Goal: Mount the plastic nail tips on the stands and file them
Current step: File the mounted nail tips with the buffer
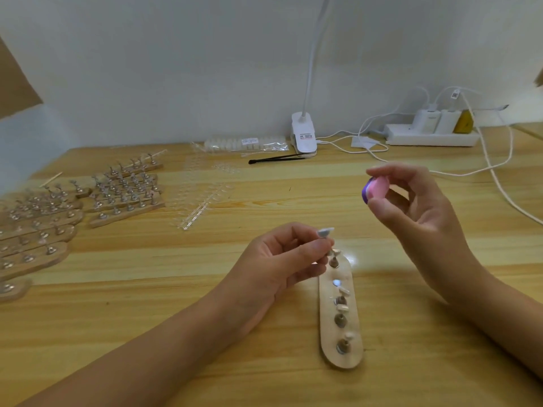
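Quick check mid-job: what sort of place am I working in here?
Probably a small nail-art workbench, at home or in a studio: a wooden table, boards of nail stands lined up at the left, and a bag of nail tips beside a clip lamp at the back.

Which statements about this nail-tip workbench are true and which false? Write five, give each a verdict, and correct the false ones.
1. The left hand holds up a mounted nail tip. True.
2. The right hand holds scissors. False: it pinches a pink-and-purple file.
3. A wooden base lies flat on the table. True.
4. The clip lamp sits at the table's left edge. False: it sits at the back, by the wall.
5. The power strip has nothing plugged in. False: chargers are plugged in.
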`<state>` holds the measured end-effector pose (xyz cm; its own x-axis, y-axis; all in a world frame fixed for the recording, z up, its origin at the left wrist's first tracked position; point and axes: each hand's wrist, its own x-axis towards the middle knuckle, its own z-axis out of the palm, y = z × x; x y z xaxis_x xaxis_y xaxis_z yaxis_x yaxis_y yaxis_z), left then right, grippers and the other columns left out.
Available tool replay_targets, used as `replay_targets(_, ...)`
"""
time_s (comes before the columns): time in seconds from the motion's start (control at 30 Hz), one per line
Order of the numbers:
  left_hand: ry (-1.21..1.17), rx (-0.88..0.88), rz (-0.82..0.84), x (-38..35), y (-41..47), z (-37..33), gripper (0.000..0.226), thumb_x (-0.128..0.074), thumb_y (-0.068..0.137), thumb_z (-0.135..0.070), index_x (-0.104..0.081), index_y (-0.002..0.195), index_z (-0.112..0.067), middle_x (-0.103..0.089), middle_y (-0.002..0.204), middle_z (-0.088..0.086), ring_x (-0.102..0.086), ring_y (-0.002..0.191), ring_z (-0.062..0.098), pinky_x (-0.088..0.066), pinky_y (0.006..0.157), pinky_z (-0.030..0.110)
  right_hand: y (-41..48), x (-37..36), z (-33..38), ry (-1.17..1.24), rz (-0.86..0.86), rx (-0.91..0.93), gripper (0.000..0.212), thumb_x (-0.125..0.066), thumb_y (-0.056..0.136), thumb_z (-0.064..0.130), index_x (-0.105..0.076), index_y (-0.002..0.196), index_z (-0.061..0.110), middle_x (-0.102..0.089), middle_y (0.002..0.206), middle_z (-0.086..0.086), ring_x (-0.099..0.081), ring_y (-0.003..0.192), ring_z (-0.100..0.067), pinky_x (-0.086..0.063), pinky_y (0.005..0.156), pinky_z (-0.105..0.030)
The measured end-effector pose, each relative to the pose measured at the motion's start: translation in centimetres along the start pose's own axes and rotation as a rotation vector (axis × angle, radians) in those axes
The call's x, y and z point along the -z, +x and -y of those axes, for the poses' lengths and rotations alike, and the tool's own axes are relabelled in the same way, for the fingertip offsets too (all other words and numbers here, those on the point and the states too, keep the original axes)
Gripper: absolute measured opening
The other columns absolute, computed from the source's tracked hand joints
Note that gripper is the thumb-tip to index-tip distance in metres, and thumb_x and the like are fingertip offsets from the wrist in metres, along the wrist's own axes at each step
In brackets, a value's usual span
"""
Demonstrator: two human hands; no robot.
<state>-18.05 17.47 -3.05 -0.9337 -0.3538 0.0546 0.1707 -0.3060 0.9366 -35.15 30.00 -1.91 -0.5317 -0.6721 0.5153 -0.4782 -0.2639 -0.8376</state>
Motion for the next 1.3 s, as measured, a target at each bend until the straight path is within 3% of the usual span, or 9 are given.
replay_targets(0.07, 0.022, -0.026, -0.037, 0.1, 0.0, 0.0, 0.006, -0.076, 0.073, -0.026, -0.075, 0.079, -0.026, -0.070, 0.082, -0.007, -0.065, 0.077, 0.004, -0.052, 0.074, 0.016, -0.4, -0.3, 0.2, -0.027, 0.031, 0.054, 0.036, -0.065, 0.081, 0.033, -0.059, 0.116, 0.029, -0.055, 0.113, -0.006, -0.056, 0.102, -0.020, -0.046, 0.093, -0.030)
replay_targets(0.3, 0.058, -0.036, -0.055, 0.2, 0.1, 0.1, 0.009, -0.078, 0.076, -0.018, -0.074, 0.076, -0.026, -0.070, 0.080, -0.007, -0.066, 0.077, 0.005, -0.052, 0.076, 0.017, -1.3, -1.1, 0.3, -0.071, 0.247, 0.234, 0.038, -0.064, 0.083, 0.020, -0.056, 0.119, 0.016, -0.055, 0.112, -0.004, -0.057, 0.104, -0.024, -0.047, 0.092, -0.035)
replay_targets(0.57, 0.060, -0.039, -0.009, -0.2, -0.2, -0.2, 0.009, -0.077, 0.071, -0.023, -0.071, 0.069, -0.029, -0.070, 0.084, -0.010, -0.066, 0.078, 0.003, -0.051, 0.074, 0.017, -1.6, -1.3, 0.2, -0.085, 0.300, 0.255, 0.036, -0.065, 0.080, 0.018, -0.054, 0.115, 0.016, -0.059, 0.107, 0.003, -0.058, 0.101, -0.021, -0.047, 0.090, -0.037)
replay_targets(0.67, 0.072, -0.021, 0.004, -0.2, -0.1, -0.1, 0.017, -0.077, 0.075, -0.015, -0.071, 0.068, -0.029, -0.070, 0.083, -0.011, -0.067, 0.078, 0.003, -0.051, 0.072, 0.016, -1.5, -1.2, 0.2, -0.047, 0.267, 0.219, 0.036, -0.064, 0.081, 0.020, -0.053, 0.115, 0.020, -0.060, 0.109, 0.007, -0.059, 0.101, -0.018, -0.048, 0.091, -0.036)
replay_targets(1.03, 0.020, 0.039, 0.030, -0.3, -0.2, -0.3, 0.021, -0.070, 0.077, -0.010, -0.072, 0.064, -0.026, -0.069, 0.075, -0.009, -0.063, 0.066, 0.002, -0.051, 0.066, 0.015, -1.4, -1.0, 0.1, -0.106, 0.313, 0.316, 0.035, -0.065, 0.082, 0.019, -0.053, 0.115, 0.016, -0.058, 0.109, 0.004, -0.058, 0.100, -0.025, -0.048, 0.086, -0.038)
replay_targets(1.3, -0.008, 0.062, 0.035, -0.3, -0.2, -0.3, 0.021, -0.069, 0.078, -0.010, -0.072, 0.062, -0.025, -0.069, 0.073, -0.008, -0.062, 0.064, 0.002, -0.052, 0.064, 0.014, -1.5, -1.0, 0.1, -0.095, 0.314, 0.287, 0.034, -0.064, 0.084, 0.021, -0.055, 0.116, 0.014, -0.060, 0.108, 0.007, -0.059, 0.101, -0.022, -0.049, 0.088, -0.036)
